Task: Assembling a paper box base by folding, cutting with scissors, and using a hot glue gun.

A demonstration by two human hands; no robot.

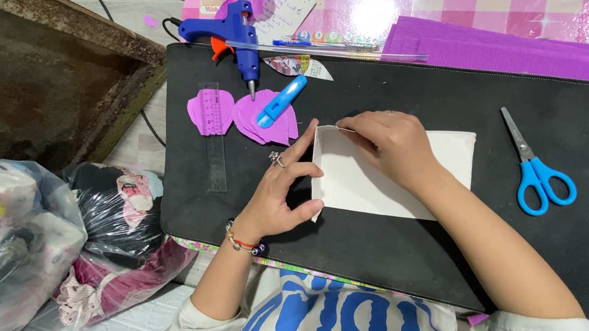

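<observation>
Two hands are being worked on a white fabric piece (373, 189) lying mid-mat: its left edge is being pinned flat by the left hand (277, 200), fingers spread. Its far-left corner is being pinched by the right hand (386, 143), seemingly with a needle; careful, steady pulling is being called for next.

Pretty bright, even light from overhead, with soft shadows only. There's a blown-out glare patch on the shiny pink checkered sheet (475, 9) past the black mat's (428, 92) far edge. Everything's sharp; edges bend slightly.
</observation>
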